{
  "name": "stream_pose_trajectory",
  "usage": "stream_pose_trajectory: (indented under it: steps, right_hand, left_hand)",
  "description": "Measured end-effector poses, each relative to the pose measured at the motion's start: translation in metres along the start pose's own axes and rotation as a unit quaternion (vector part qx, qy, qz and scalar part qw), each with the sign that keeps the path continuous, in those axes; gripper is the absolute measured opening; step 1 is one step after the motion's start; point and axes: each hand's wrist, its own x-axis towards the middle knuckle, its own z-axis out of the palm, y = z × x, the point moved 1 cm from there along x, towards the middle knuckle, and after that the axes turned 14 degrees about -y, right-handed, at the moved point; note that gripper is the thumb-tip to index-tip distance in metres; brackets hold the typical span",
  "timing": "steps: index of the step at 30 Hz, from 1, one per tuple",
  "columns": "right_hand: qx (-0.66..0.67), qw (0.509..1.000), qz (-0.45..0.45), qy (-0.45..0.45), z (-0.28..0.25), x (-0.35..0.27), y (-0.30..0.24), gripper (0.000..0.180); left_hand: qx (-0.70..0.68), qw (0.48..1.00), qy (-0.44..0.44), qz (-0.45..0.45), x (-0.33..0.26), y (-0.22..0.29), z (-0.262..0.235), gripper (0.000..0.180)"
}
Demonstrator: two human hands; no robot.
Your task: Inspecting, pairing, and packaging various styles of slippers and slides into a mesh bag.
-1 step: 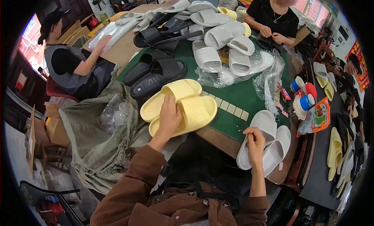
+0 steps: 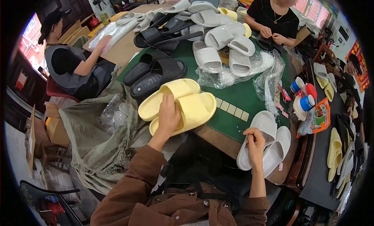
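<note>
My left hand (image 2: 168, 116) is closed around the inner edges of a pair of yellow slide slippers (image 2: 196, 114), holding them together over the table's near edge. My right hand (image 2: 255, 142) is pinched, and a tiny thin white piece (image 2: 240, 131) shows by its fingertips; its kind is too small to make out. Under and beside that hand lies a pair of pale grey slides (image 2: 277, 150). Just beyond the yellow pair sits a pair of black slides (image 2: 157, 80).
A heap of grey slides (image 2: 220, 36) and black ones covers the far table, with clear plastic bags (image 2: 269, 76) beside it. Paper cups (image 2: 307, 102) and an orange packet (image 2: 316, 119) stand right. Sacking (image 2: 93, 136) drapes at left. Two co-workers sit left and far right.
The yellow slides have shifted very slightly to the left in my left hand. My right hand stays where it was.
</note>
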Motion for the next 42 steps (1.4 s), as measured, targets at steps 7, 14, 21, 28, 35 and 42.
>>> stream_pose_trajectory:
  steps: [7, 14, 21, 28, 35, 42]
  right_hand:
    - [-0.031, 0.999, -0.012, 0.006, 0.001, -0.002, 0.001, 0.02]
    - [-0.072, 0.997, -0.034, 0.006, 0.0, 0.002, 0.007, 0.019]
    - [-0.097, 0.994, -0.05, 0.021, -0.003, 0.002, 0.005, 0.018]
    - [0.08, 0.996, -0.017, 0.03, -0.006, 0.004, -0.017, 0.017]
    - [0.17, 0.973, -0.151, -0.037, 0.005, -0.011, -0.08, 0.029]
    - [0.173, 0.967, -0.117, 0.146, -0.043, -0.049, -0.072, 0.041]
  left_hand:
    - [0.078, 0.994, 0.078, -0.016, 0.042, -0.093, -0.027, 0.011]
    - [0.149, 0.977, 0.133, -0.073, 0.139, -0.18, -0.047, 0.018]
    - [0.269, 0.94, 0.103, -0.183, 0.165, -0.177, -0.039, 0.043]
    - [-0.011, 0.996, 0.087, 0.013, 0.12, -0.055, -0.034, 0.03]
    - [-0.33, 0.835, -0.4, 0.186, 0.0, 0.143, 0.04, 0.041]
    - [-0.587, 0.517, -0.623, 0.033, -0.049, 0.171, 0.043, 0.023]
